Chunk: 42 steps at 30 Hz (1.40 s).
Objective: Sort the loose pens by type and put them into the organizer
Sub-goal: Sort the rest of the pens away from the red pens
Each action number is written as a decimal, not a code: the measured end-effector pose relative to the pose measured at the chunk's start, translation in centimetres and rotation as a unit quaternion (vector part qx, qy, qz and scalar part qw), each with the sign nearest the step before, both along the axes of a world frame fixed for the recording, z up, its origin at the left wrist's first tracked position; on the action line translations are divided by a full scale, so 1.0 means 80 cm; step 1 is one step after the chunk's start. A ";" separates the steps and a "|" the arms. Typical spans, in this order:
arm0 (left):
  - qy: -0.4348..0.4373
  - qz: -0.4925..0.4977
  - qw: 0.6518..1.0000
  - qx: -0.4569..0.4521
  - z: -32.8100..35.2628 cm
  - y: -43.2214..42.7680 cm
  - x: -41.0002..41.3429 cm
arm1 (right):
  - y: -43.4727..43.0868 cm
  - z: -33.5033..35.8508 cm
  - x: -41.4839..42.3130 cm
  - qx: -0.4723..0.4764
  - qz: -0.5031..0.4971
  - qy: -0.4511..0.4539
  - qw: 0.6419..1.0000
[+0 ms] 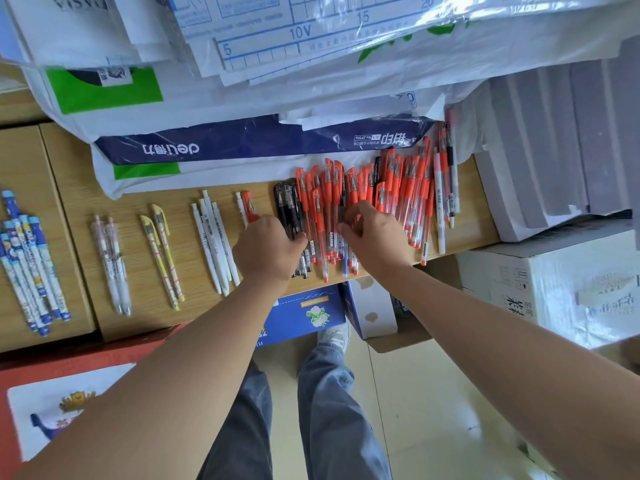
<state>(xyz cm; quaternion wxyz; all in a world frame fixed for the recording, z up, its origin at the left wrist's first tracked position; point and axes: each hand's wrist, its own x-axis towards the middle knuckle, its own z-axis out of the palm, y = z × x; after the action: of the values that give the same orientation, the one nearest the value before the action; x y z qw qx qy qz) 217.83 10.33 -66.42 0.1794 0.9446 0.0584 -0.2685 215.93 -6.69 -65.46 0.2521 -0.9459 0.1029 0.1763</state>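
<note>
A big heap of red-capped gel pens (398,188) lies on the wooden top (145,323). My right hand (375,237) rests on the heap, fingers curled among the pens. Left of it my left hand (268,249) is closed around a bunch of black gel pens (287,206). Sorted groups lie further left: white click pens (213,237), two yellow-capped pens (162,251), pale pink pens (112,261) and several blue cartoon pens (29,261). No organizer is visible.
Paper reams in plastic, one with a blue Deli wrapper (242,140), crowd the back of the top. Grey stacked packs (554,150) stand at the right. Cardboard boxes (554,289) and a blue box (304,310) sit on the floor by my legs.
</note>
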 end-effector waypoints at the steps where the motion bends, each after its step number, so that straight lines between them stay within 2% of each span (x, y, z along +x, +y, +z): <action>1: -0.006 -0.001 1.000 0.004 -0.001 -0.001 -0.001 | 0.002 0.001 0.001 -0.013 -0.003 0.000 1.000; 13: -0.018 -0.039 0.998 0.034 0.000 -0.005 0.004 | 0.011 0.001 0.014 -0.149 0.038 0.036 0.987; 26: -0.007 -0.187 0.976 0.108 0.005 -0.003 0.021 | 0.006 0.000 0.017 -0.167 0.069 0.061 0.982; 36: -0.010 -0.143 0.985 0.097 0.000 -0.004 0.023 | 0.008 0.002 0.013 -0.154 0.084 0.059 0.983; 42: 0.001 -0.051 0.998 0.028 0.000 -0.001 0.017 | 0.003 -0.003 0.014 -0.034 -0.045 0.054 0.997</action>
<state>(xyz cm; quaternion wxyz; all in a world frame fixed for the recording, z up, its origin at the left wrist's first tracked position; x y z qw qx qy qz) 219.16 10.25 -66.40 0.1385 0.9509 0.0176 -0.2762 217.07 -6.48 -65.69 0.2217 -0.9374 0.1647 0.2121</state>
